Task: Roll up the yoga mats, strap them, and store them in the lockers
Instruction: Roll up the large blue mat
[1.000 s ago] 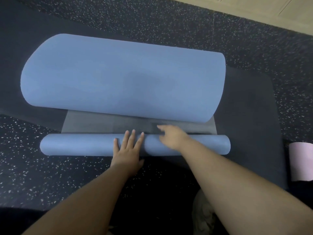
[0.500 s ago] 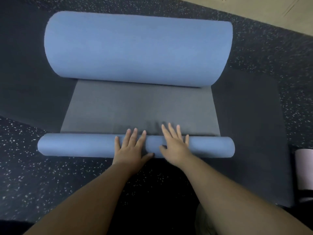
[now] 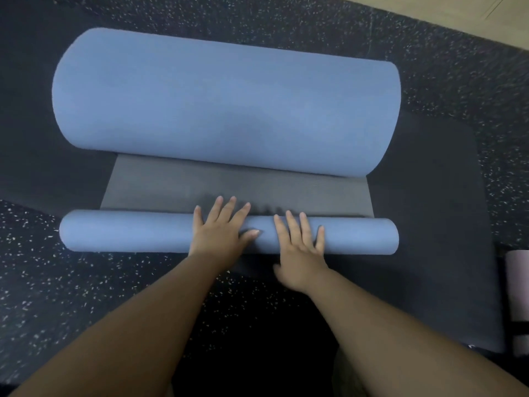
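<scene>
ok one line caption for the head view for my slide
Both hands, left and right, press flat on the blue yoga mat, part rolled on a speckled floor.

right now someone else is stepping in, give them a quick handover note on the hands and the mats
Left hand: flat, fingers straight, pressing on the rolled part of the blue mat.
Right hand: flat on the same roll, beside the left.
The blue mat's far end curls over toward the roll; its grey underside lies between. A dark mat lies beneath; a pink rolled mat sits at the right edge.
Done: roll started.
Left: finish rolling, strap, store. No strap or lockers in view.
</scene>
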Available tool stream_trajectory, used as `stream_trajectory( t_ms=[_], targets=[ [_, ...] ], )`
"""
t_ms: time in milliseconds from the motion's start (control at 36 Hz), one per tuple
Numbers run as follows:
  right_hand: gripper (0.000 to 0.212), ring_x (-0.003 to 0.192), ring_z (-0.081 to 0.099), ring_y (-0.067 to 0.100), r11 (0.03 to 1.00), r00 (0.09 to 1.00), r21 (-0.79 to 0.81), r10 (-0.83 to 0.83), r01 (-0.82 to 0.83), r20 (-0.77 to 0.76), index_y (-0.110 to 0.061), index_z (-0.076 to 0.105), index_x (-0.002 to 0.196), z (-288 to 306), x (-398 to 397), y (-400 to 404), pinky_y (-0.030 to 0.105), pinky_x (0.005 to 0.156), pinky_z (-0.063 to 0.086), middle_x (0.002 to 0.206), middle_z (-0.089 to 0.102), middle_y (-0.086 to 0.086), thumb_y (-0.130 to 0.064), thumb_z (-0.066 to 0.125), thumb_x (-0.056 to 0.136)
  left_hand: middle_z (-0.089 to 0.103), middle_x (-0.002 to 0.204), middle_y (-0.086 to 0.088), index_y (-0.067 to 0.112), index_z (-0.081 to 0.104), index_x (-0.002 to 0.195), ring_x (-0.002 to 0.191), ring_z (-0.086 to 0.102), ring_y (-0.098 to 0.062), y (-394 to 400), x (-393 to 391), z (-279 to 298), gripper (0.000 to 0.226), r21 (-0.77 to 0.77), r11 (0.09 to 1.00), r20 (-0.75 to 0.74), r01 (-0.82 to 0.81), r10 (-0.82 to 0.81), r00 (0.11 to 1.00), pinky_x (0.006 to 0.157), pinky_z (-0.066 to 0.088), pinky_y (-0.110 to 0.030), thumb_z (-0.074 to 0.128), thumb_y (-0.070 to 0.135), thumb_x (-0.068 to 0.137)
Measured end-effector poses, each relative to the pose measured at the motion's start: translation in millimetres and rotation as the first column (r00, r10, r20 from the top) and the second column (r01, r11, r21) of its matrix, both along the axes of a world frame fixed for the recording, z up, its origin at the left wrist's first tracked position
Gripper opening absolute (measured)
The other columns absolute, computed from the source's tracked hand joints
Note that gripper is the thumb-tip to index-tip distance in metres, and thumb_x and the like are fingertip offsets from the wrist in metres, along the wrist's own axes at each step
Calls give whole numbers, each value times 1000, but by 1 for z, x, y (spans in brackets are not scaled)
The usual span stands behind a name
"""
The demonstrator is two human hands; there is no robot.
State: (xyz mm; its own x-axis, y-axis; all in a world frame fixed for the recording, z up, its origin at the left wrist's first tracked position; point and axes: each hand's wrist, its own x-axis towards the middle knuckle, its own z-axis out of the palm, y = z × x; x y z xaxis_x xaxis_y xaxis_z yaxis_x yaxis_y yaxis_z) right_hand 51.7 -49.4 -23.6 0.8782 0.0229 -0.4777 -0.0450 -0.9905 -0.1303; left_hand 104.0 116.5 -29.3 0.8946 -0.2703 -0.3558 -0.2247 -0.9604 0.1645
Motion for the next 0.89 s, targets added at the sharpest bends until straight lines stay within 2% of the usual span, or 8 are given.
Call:
stream_trajectory(
  t_ms=[111,194,250,389,444,556,778,889],
  targets=[
    [98,146,-25,25,1000,999,19,4,-3,-32,-30,-15,153,1,16,-4,56,111,-19,161,-21,-4,-34,56,86,23,159,-3,29,31,150,148,17,-22,4,-5,-6,79,-89,996,130,21,-9,991,114,12,-58,9,67,84],
    [98,148,-19,23,999,1000,45,-4,5,-21,-32,-10,154,1,28,-6,56,112,-18,162,-15,-5,-37,60,85,49,142,-14,24,46,138,135,39,-31,11,-12,-17,63,-123,988,309,92,-50,950,102,35,-61,36,57,85],
    [99,148,-15,23,998,1000,56,1,0,-23,-32,-7,154,2,34,-8,56,112,-17,162,-11,-6,-38,62,84,51,139,-17,23,40,139,132,38,-33,15,-18,-24,65,-95,987,386,129,-83,919,102,32,-62,53,51,81],
    [98,148,-3,23,999,999,29,37,-37,6,-31,-1,154,1,46,-10,57,114,-13,161,2,-3,-37,66,83,53,136,-19,21,33,143,128,48,-41,15,-12,-30,115,13,990,368,143,-137,920,105,17,-58,91,42,46],
    [95,147,3,23,999,999,16,44,-44,11,-31,2,154,2,52,-11,57,114,-10,160,7,-2,-36,65,84,47,142,-16,26,22,148,134,41,-40,12,-5,-25,121,56,993,302,108,-120,946,107,14,-57,89,47,51],
    [93,146,7,24,997,997,-29,76,-75,33,-28,0,155,3,60,-11,56,115,-8,159,9,0,-34,64,87,5,161,-7,33,-23,147,148,1,-31,8,6,-18,106,169,979,210,112,-147,967,116,-2,-54,58,60,84],
    [101,149,-10,30,983,989,-170,91,-71,113,-21,-19,152,-8,56,-2,60,113,-9,161,-7,8,-23,61,91,7,159,-7,38,-19,149,147,4,-35,1,38,-13,112,224,972,152,75,-111,982,115,5,-57,65,62,78],
    [102,148,-7,29,985,992,-161,74,-56,107,-23,-17,153,-9,64,-3,59,113,-11,161,-4,7,-25,64,90,18,152,-9,37,-14,151,137,24,-32,0,42,-14,116,253,964,207,86,-140,968,114,14,-56,72,55,74]
  ],
)
